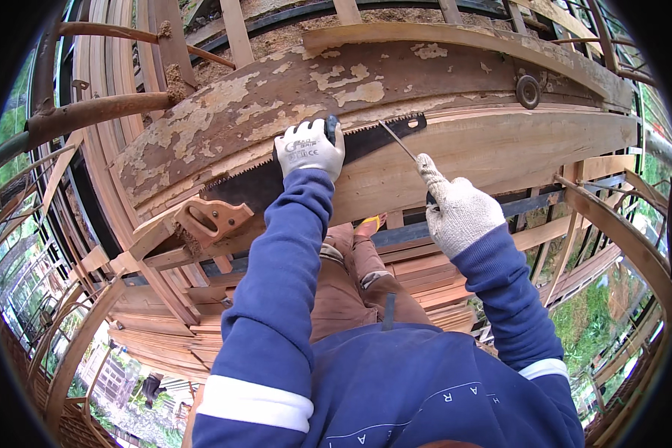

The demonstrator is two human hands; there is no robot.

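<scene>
A handsaw with a black blade (243, 187) and wooden handle (216, 220) lies along a pale plank (537, 149), teeth facing away from me. My left hand (308, 149), in a white knit glove, is closed on the middle of the blade. A dark object at its fingertips is too hidden to name. My right hand (459, 205), also gloved, grips a thin metal file (399, 140), index finger stretched along it. The file's tip meets the teeth near the toe of the saw. Behind the saw is a weathered board (239, 97) with flaking patches.
A small round wheel-like piece (528, 92) rests on the weathered board. Rusty pipes (104, 112) cross at the upper left, and curved timbers (620, 231) frame the right. Stacked planks (149, 343) lie below the bench. My legs and a yellow sandal (369, 224) show beneath the plank.
</scene>
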